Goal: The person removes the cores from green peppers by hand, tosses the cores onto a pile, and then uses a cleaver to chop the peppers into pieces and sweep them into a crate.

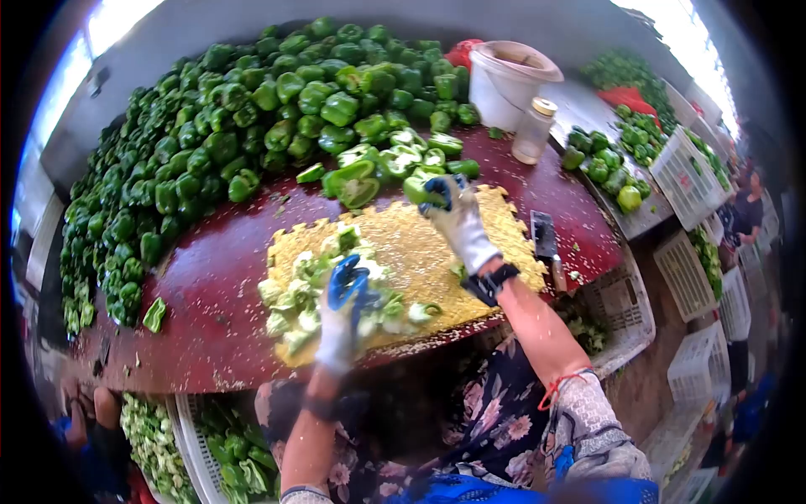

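Observation:
My right hand (460, 228), in a white glove with blue fingertips, is closed around a green bell pepper half (417, 190) above the far edge of a yellow foam mat (420, 244). Cut bell pepper halves (353, 183) lie just beyond that edge. My left hand (342, 304), gloved the same way, is over the mat's left part with fingers apart and nothing visible in them. Around it lie pale pepper cores (306, 290) with seeds. A cleaver (544, 235) rests at the mat's right edge.
A large heap of whole green peppers (227, 126) covers the back and left of the red table (210, 277). A white bucket (504, 88) and a lidded jar (534, 133) stand at the back right. Crates (688, 181) line the right side; a filled crate (186, 437) sits below.

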Available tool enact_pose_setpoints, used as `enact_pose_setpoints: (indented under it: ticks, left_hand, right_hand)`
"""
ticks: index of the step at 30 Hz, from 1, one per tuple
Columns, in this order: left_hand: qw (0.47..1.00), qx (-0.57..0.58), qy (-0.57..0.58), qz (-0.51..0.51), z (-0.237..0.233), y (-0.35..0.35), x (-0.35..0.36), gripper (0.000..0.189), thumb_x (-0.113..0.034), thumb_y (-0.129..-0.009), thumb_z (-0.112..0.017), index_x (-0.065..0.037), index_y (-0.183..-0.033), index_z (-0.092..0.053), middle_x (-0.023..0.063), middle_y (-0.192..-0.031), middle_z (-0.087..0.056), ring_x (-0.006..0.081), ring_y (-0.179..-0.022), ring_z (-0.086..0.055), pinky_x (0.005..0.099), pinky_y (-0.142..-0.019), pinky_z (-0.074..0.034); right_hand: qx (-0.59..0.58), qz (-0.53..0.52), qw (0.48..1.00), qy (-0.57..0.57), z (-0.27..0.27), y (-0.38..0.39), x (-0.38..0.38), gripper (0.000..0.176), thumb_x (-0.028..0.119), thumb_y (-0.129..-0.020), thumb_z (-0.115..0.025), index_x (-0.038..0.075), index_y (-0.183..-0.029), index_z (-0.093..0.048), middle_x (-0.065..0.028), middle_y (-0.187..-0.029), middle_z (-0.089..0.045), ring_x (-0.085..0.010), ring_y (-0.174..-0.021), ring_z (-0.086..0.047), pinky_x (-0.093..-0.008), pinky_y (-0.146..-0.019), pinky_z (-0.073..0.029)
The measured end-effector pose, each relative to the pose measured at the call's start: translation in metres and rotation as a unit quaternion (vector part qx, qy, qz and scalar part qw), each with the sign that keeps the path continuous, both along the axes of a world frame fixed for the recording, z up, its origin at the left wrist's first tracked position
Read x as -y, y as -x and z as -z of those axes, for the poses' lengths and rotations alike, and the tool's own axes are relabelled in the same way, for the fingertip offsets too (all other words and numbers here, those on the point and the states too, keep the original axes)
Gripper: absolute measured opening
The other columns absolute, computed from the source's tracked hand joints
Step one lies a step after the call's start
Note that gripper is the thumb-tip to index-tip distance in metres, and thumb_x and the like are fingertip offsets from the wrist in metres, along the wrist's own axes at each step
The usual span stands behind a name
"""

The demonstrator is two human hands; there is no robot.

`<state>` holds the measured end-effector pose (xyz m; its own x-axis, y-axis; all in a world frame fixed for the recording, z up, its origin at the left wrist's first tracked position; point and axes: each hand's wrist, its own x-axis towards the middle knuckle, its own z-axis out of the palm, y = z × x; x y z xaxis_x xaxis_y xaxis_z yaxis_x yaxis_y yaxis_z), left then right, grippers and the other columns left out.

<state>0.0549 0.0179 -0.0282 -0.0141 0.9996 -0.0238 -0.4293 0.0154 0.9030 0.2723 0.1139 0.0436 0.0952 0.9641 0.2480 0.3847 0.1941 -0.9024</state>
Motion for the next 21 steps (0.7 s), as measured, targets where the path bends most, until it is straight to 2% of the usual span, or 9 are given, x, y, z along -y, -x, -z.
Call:
enact_pose_setpoints:
  ticks: [3, 5, 6, 7, 9, 11, 13, 19, 21]
  left_hand:
    - [0.998, 0.044, -0.048, 0.005, -0.011, 0.001, 0.004, 0.06, -0.028, -0.099, -0.059, -0.01, -0.15, -0.033, 0.0098, -0.126, -0.058, 0.0189, -0.093, -0.066, 0.035, -0.077, -0.06]
    - [0.99, 0.075, -0.109, -0.05, -0.002, 0.01, 0.001, 0.049, -0.032, -0.101, -0.056, -0.011, -0.143, -0.041, 0.0056, -0.12, -0.062, 0.0142, -0.099, -0.063, 0.0316, -0.076, -0.057]
    - [0.987, 0.103, -0.105, -0.059, -0.002, 0.019, -0.003, 0.045, -0.033, -0.101, -0.055, -0.011, -0.138, -0.046, 0.0052, -0.117, -0.063, 0.0138, -0.098, -0.064, 0.031, -0.076, -0.057]
    - [0.984, 0.131, -0.099, -0.065, -0.002, 0.028, -0.004, 0.04, -0.034, -0.101, -0.055, -0.011, -0.134, -0.05, 0.0047, -0.115, -0.064, 0.0135, -0.096, -0.064, 0.0304, -0.075, -0.056]
    - [0.98, 0.19, -0.039, -0.037, -0.003, 0.046, 0.001, 0.038, -0.038, -0.101, -0.052, -0.009, -0.125, -0.057, 0.0061, -0.111, -0.066, 0.0168, -0.09, -0.067, 0.0322, -0.073, -0.057]
    - [0.981, 0.189, -0.041, -0.003, -0.011, 0.051, 0.003, 0.039, -0.038, -0.101, -0.053, -0.009, -0.127, -0.056, 0.0061, -0.111, -0.066, 0.0175, -0.087, -0.067, 0.0329, -0.073, -0.057]
    - [0.988, 0.147, -0.042, 0.006, -0.013, 0.048, 0.007, 0.04, -0.038, -0.101, -0.052, -0.009, -0.128, -0.055, 0.0058, -0.11, -0.066, 0.0174, -0.087, -0.066, 0.0331, -0.072, -0.057]
    - [0.995, 0.091, -0.045, 0.022, -0.003, 0.037, 0.01, 0.04, -0.021, -0.104, -0.046, -0.004, -0.14, -0.047, 0.0047, -0.13, -0.057, 0.014, -0.118, -0.054, 0.0282, -0.099, -0.046]
    - [0.99, 0.119, -0.07, -0.02, 0.001, 0.03, 0.004, 0.055, -0.029, -0.1, -0.053, -0.003, -0.146, -0.039, 0.0074, -0.124, -0.061, 0.0123, -0.089, -0.065, 0.0246, -0.067, -0.056]
  right_hand:
    - [0.122, -0.174, 0.962, -0.17, 0.021, 0.053, 0.024, 0.055, 0.015, -0.075, -0.08, 0.011, -0.124, -0.056, -0.0179, -0.123, -0.058, -0.0387, -0.119, -0.053, -0.0479, -0.099, -0.047]
    - [0.243, -0.273, 0.881, -0.299, 0.019, 0.075, 0.046, 0.056, 0.01, -0.074, -0.079, 0.012, -0.125, -0.056, -0.016, -0.123, -0.058, -0.0355, -0.12, -0.054, -0.0453, -0.103, -0.045]
    - [0.078, -0.323, 0.914, -0.232, 0.019, 0.085, 0.057, 0.055, 0.007, -0.075, -0.078, 0.013, -0.125, -0.057, -0.0127, -0.12, -0.061, -0.0299, -0.115, -0.057, -0.043, -0.103, -0.044]
    - [0.044, -0.329, 0.92, -0.208, 0.015, 0.086, 0.062, 0.054, 0.01, -0.078, -0.078, 0.008, -0.126, -0.053, -0.0114, -0.113, -0.058, -0.0259, -0.106, -0.059, -0.0348, -0.09, -0.054]
    - [-0.028, -0.292, 0.944, -0.149, 0.007, 0.082, 0.051, 0.047, 0.014, -0.087, -0.07, 0.008, -0.13, -0.052, -0.0131, -0.113, -0.057, -0.0253, -0.107, -0.059, -0.0351, -0.088, -0.054]
    - [0.075, -0.188, 0.978, -0.054, 0.011, 0.078, 0.04, 0.043, 0.026, -0.102, -0.051, 0.01, -0.141, -0.044, -0.0132, -0.114, -0.061, -0.0202, -0.092, -0.062, -0.0344, -0.081, -0.055]
    - [0.034, -0.295, 0.946, 0.129, -0.002, 0.072, 0.044, 0.049, 0.033, -0.103, -0.047, 0.013, -0.147, -0.038, -0.016, -0.117, -0.063, -0.0221, -0.092, -0.064, -0.0363, -0.082, -0.055]
    - [0.153, -0.341, 0.918, 0.13, 0.064, 0.081, 0.022, 0.058, 0.043, -0.104, -0.042, 0.013, -0.152, -0.031, -0.0226, -0.137, -0.053, -0.0292, -0.11, -0.062, -0.0373, -0.087, -0.057]
    - [0.043, -0.442, 0.892, 0.082, 0.061, 0.079, 0.016, 0.058, 0.042, -0.103, -0.045, 0.016, -0.153, -0.028, -0.0254, -0.146, -0.042, -0.0329, -0.115, -0.06, -0.0403, -0.096, -0.053]
